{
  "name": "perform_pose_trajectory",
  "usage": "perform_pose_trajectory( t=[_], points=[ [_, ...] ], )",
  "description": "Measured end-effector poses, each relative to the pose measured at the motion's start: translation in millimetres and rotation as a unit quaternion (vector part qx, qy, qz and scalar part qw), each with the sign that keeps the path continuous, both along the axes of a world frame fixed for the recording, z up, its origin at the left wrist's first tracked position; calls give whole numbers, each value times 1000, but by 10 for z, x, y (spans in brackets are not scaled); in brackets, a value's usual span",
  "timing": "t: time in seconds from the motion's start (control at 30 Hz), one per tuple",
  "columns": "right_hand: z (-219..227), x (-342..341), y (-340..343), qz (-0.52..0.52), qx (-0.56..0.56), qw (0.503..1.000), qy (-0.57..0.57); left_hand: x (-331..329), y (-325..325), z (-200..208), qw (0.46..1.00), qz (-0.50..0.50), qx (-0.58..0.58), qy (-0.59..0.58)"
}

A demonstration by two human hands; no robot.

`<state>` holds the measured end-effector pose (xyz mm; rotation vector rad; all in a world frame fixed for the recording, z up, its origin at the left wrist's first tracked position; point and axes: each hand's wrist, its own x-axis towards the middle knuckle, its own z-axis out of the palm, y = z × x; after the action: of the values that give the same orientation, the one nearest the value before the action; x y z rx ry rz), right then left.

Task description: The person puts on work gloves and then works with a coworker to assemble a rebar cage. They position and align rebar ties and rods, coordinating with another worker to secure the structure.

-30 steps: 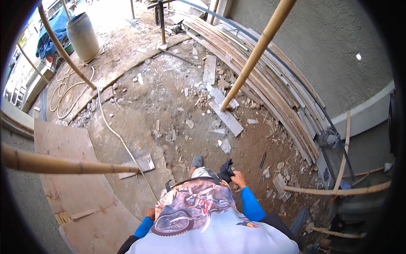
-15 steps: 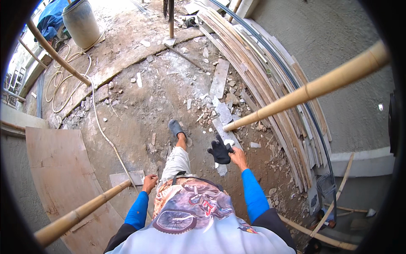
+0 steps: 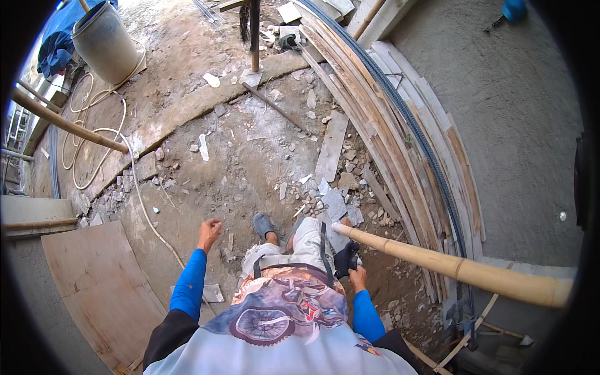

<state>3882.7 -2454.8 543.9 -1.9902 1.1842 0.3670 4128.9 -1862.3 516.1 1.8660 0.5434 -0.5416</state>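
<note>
My right hand (image 3: pixel 358 279) grips a black glove (image 3: pixel 345 260) beside my right thigh. The glove hangs bunched in front of the fingers and partly hides them. Close by, the end of a thick bamboo pole (image 3: pixel 450 265) slants in from the right. My left hand (image 3: pixel 210 233) is held out ahead on the left, over the dirt floor, its fingers curled and nothing showing in them. A pale hose (image 3: pixel 148 212) runs along the ground to the left of that hand. Blue sleeves cover both forearms.
Stacked timber planks (image 3: pixel 381 144) line the right side, with dark ribbed bars (image 3: pixel 420 136) on top. Plywood (image 3: pixel 100 290) leans at left. A drum (image 3: pixel 105 42) stands far left near a bamboo post (image 3: pixel 69 125). Broken stone slabs (image 3: pixel 335 206) and rubble lie ahead.
My right hand has drawn back toward my thigh with the glove. My left hand has swung forward. My body has advanced, and the right-hand bamboo pole now sits lower in view.
</note>
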Motion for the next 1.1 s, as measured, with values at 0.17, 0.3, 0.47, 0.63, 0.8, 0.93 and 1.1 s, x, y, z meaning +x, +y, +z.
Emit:
perform_pose_trajectory(
  t=[0.17, 0.3, 0.47, 0.63, 0.8, 0.93, 1.1],
  points=[
    [-108, 1168, -137, 130, -130, 982, -37, 842, -194, 300, 996, 70, -5, -50],
    [-74, 2353, -412, 177, -75, 981, -12, 660, -318, 47, 995, 96, 15, 8],
    [68, 3812, -651, 180, -69, 981, 4, -134, -741, -27, 958, 150, 37, 240],
    [115, 4978, -911, 270, -57, 961, -11, -305, -1385, 474, 961, 151, 11, 233],
    [-36, 5908, -995, 320, -48, 945, -43, 459, -1818, 715, 939, 286, -40, 188],
    [-97, 6426, -903, 343, -42, 938, -30, 1192, -1824, 878, 960, 259, -4, 111],
    [-79, 6604, -601, 334, -41, 941, -35, 1691, -1658, 861, 970, 229, 1, 83]
  ],
)
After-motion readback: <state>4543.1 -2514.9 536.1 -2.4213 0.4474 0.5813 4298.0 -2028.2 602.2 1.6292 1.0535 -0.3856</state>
